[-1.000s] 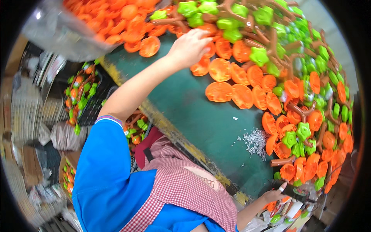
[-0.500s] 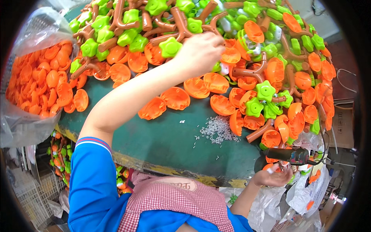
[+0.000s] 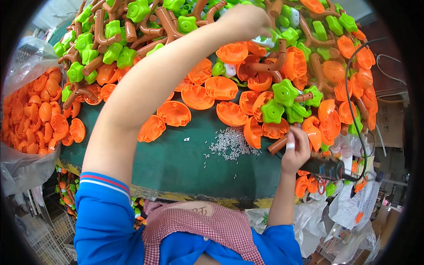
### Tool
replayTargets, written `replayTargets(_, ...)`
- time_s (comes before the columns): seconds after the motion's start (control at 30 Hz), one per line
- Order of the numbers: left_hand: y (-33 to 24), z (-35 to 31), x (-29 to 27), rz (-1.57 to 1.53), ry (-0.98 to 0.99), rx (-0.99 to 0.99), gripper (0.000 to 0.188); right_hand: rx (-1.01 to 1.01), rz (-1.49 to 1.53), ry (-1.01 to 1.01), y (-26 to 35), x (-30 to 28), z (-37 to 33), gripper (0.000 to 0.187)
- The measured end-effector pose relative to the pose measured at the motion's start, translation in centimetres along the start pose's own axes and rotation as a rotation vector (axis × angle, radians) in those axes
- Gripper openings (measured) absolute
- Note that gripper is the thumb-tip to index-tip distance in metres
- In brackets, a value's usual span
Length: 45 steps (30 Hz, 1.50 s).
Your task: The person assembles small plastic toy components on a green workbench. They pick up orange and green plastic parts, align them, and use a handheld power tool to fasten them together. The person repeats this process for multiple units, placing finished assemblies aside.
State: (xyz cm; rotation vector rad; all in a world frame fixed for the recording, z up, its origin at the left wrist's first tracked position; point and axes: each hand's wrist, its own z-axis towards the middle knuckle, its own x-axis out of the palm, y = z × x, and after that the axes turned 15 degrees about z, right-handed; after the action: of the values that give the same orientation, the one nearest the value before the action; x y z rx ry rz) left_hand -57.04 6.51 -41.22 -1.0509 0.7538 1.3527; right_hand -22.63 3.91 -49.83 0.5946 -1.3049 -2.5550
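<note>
**Left arm stretched into far pile; right parked at screws**

Left hand (image 3: 247, 20) has moved past the orange shells (image 3: 221, 88), fingers curled on a white piece; grip half hidden. Right hand (image 3: 295, 152) pinches a brown branch part (image 3: 279, 145) beside the screw heap (image 3: 229, 145), now closer to it. Clear bag (image 3: 26, 119) left of heap holds orange shells.

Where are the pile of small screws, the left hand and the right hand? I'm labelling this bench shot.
pile of small screws (image 3: 230, 145), head view, middle of the silvery heap on the green table.
left hand (image 3: 247, 20), head view, back of the hand among the parts.
right hand (image 3: 295, 152), head view, knuckles above the dark tool.
</note>
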Motion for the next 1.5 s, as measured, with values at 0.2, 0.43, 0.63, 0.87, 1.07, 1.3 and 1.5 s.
replayTargets(0.2,-5.0,-18.0,-5.3,-0.037,-0.366,0.096,0.016,-0.105,-0.074,-0.047,-1.0,3.2,3.9,0.023)
replayTargets(0.43,-8.5,-32.3,-3.5,0.212,-0.347,0.093,0.016,-0.335,-0.656,0.565,-1.1,9.0,8.6,0.036)
replayTargets(0.63,-13.9,-41.3,0.8,0.102,-0.167,-0.007,0.023,-0.415,-0.648,0.82,-0.2,11.7,6.6,0.039)
replayTargets(0.87,-14.2,-40.8,0.2,0.053,0.004,-0.046,0.024,-0.489,-0.812,0.956,0.5,11.0,6.2,0.029)
replayTargets(1.07,-13.6,-41.7,1.0,0.015,0.031,0.018,0.016,-0.653,-0.447,0.721,3.7,9.2,7.2,0.024)
replayTargets(1.3,-13.3,-42.1,1.6,-0.033,-0.01,0.002,0.017,0.699,0.629,1.005,10.2,1.7,1.2,0.036)
replayTargets(1.5,-13.6,-41.7,1.9,-0.092,-0.018,0.021,0.013,0.076,-0.141,1.27,5.0,6.0,-6.0,0.034)
